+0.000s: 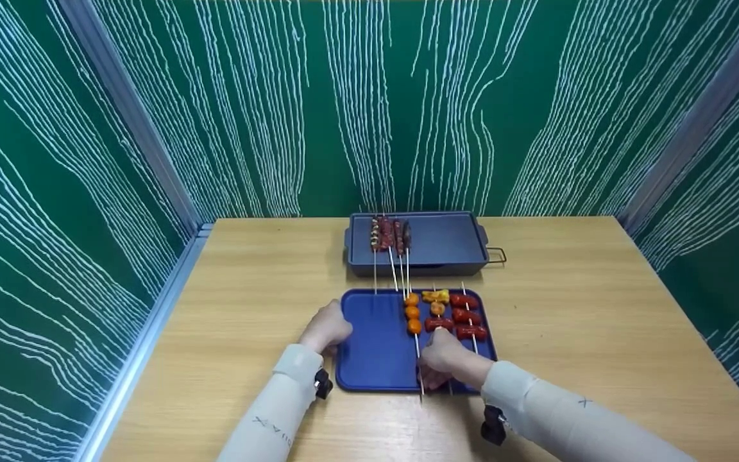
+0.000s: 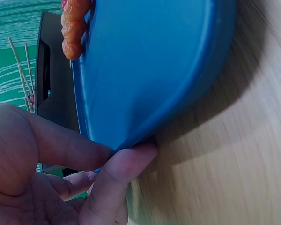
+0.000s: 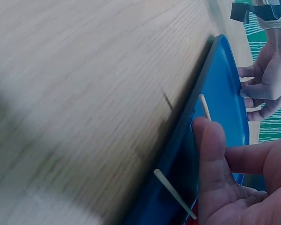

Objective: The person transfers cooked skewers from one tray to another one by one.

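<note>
A blue tray (image 1: pixel 369 346) lies on the table, and my left hand (image 1: pixel 329 326) pinches its left edge between thumb and finger. On the tray's right half are three skewers. One carries orange balls (image 1: pixel 413 313), one mixed yellow and reddish pieces (image 1: pixel 438 308), and one red sausages (image 1: pixel 466 316). My right hand (image 1: pixel 443 356) pinches the bare stick of the orange ball skewer near the tray's front edge. In the right wrist view that stick's end (image 3: pixel 204 107) pokes out past thumb and finger, while another stick (image 3: pixel 174 193) juts over the rim beside the hand.
Behind the tray stands a dark grey griddle (image 1: pixel 443 237) with a wire handle (image 1: pixel 498 255) on its right. Several meat skewers (image 1: pixel 390 234) lie on its left part, their sticks hanging over the front towards the tray. Green walls with white lines enclose the wooden table (image 1: pixel 267 269).
</note>
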